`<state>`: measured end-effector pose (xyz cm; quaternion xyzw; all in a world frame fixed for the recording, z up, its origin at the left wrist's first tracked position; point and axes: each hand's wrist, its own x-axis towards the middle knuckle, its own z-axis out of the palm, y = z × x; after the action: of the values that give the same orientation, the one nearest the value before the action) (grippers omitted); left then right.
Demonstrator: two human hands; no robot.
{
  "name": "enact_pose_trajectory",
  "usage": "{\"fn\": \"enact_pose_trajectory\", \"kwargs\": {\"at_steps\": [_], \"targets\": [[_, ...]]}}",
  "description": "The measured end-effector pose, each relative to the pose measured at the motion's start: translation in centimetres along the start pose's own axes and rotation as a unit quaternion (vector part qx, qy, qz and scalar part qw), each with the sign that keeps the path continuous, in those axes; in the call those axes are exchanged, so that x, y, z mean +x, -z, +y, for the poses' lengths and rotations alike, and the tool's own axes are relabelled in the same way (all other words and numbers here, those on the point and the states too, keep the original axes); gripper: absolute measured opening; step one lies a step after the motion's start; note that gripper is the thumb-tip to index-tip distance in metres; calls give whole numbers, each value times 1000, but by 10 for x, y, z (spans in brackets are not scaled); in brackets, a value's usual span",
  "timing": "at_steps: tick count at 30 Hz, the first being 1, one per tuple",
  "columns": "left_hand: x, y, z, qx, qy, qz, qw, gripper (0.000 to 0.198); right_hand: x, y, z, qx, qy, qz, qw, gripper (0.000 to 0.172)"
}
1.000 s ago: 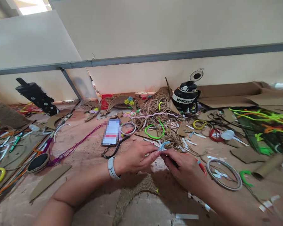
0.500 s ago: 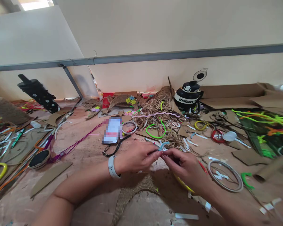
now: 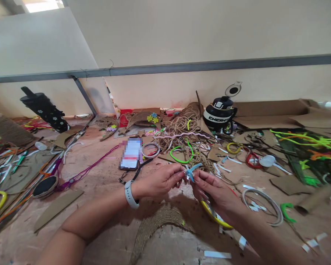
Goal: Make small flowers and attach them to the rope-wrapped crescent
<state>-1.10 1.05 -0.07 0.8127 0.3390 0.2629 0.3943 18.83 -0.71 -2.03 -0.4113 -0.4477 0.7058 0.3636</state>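
Note:
Between my two hands is a small light blue pipe cleaner, bent so that its ends stick out in several directions. My left hand, with a pale band on the wrist, pinches its left side. On its right side, the thumb and fingers of my right hand are closed on it. Both hands hover above the table. Below them lies a crescent covered in rows of twine, with a tiny yellow-green bit near its right tip. A yellow handle shows partly under my right hand.
A heap of loose twine lies ahead, with a green pipe cleaner loop before it. A phone is left of that. A black bottle stands behind. Rightward are a tape roll, red-handled tool and cardboard tube.
My hands have moved slightly apart, and the blue pipe cleaner has turned so that more of its bent shape shows. My right hand has rotated a little.

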Motion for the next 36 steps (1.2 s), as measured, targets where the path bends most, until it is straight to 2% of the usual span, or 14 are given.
{"fn": "enact_pose_trajectory", "kwargs": {"at_steps": [5,12,21,32,36], "targets": [[1,1,1,-32,-1,-22,999,24,0,-1,4,16,-10,-5,1000,33],[0,3,1,-38,21,-19,999,24,-3,-1,-1,28,-3,13,1000,32],[1,1,-3,17,-55,-52,997,24,-7,-5,-2,24,-8,19,999,33],[0,-4,-5,-29,-65,-47,996,22,-7,-11,-3,138,-73,-32,987,28],[0,-5,-3,14,-69,-29,997,21,-6,-9,-1,161,-88,-49,982,28]]}}
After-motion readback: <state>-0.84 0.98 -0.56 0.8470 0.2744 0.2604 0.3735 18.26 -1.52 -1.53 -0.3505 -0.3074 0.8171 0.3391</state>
